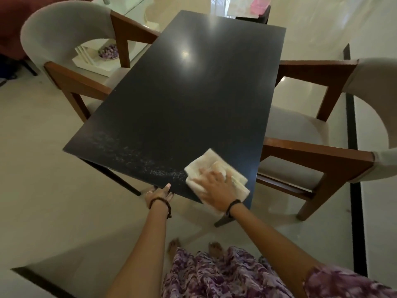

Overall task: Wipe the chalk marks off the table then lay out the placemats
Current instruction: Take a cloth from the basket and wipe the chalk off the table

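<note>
Black and glossy, one rectangular table (pixel 184 100) fills the head view, running from 6 o'clock toward 12 o'clock over a pale polished floor (pixel 43 160). A faint whitish chalk smear (pixel 129 153) lies near the table's near edge, at about 8 o'clock from the frame's centre. One cream cloth (pixel 214 166) rests on the near right corner, just right of the smear. The right hand (pixel 214 186) lies flat on the cloth, fingers spread and pressing down. The left hand (pixel 160 194) grasps the table's near edge, thumb on top, fingers curled under. Two grey-cushioned wooden armchairs flank the table: one (pixel 64 39) at 10 o'clock, one (pixel 343 130) at 3 o'clock. At 11 o'clock, a glass side table (pixel 133 9) holds one white tray (pixel 86 61).
</note>
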